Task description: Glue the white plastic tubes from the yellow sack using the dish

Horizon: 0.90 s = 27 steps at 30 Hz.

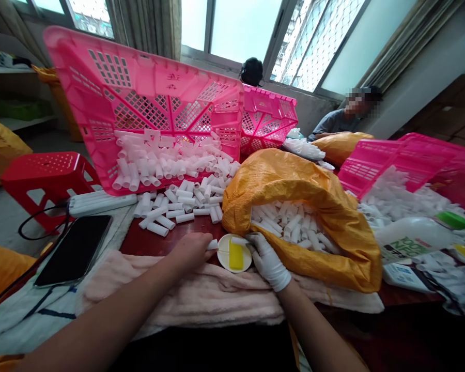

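Observation:
My bare left hand (191,251) pinches a short white plastic tube (213,245) at the left rim of a small white dish (223,260). On the dish lies a yellow block (236,256), perhaps a sponge. My right hand (267,260), in a white glove, closes its fingers on another white tube (239,241) over the dish's upper right rim. Just beyond that hand, an orange woven sack (282,178) gapes open with many white tubes (294,222) inside. Loose white tubes (184,201) spill out of a tipped pink basket (151,98) ahead of my left hand.
A pink towel (186,297) lies along the table's front edge. At left are a phone (75,250) and a red stool (48,178). On the right stand a green-capped bottle (414,235) and more pink baskets (372,160). A person (339,121) sits beyond, by the window.

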{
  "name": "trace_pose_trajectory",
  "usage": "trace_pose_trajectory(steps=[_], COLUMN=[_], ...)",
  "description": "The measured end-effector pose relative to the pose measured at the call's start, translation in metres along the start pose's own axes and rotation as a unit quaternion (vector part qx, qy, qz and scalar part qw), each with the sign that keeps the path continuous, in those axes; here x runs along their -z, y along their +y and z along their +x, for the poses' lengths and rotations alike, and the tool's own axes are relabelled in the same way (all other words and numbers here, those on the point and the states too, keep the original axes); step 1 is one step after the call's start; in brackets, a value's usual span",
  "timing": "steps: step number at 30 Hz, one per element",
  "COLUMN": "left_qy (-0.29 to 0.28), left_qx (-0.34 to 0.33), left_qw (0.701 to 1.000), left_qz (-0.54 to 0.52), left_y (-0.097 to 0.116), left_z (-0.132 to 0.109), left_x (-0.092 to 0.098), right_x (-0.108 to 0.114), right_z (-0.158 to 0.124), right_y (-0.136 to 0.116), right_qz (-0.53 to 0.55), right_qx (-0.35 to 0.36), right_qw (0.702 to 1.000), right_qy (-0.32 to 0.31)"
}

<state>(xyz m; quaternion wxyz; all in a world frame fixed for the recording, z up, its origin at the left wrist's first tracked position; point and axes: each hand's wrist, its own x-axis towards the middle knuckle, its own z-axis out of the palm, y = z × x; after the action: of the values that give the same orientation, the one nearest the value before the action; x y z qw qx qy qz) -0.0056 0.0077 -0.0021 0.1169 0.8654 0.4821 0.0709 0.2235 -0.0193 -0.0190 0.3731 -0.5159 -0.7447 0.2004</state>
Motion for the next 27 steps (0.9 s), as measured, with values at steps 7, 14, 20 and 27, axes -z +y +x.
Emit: trace_pose_trajectory(steps=[7,14,20,27], left_qy=[-0.01,-0.027,0.057,0.076], left_qx=[0.004,0.001,0.004,-0.034], left_qw=[1.0,1.0,0.998,0.991], left_qz=[0.001,-0.006,-0.026,-0.109], left_y=[0.0,0.001,0.002,0.006], left_z=[-0.001,-0.001,-0.004,-0.009], left_x=[0.001,0.002,0.011,0.014], right_x=[-0.002,0.003,0.006,-0.002], right_z=[-0.001,-0.004,-0.002,0.006], right_y=[0.007,0.002,-0.016,-0.051], right_qz=[-0.003,-0.05,0.113,0.29], right_qx=[0.01,0.097,0.04,-0.115], right_qw=[1.0,0.994,0.986,0.948], right_qy=[0.016,0.022,0.12,0.059])
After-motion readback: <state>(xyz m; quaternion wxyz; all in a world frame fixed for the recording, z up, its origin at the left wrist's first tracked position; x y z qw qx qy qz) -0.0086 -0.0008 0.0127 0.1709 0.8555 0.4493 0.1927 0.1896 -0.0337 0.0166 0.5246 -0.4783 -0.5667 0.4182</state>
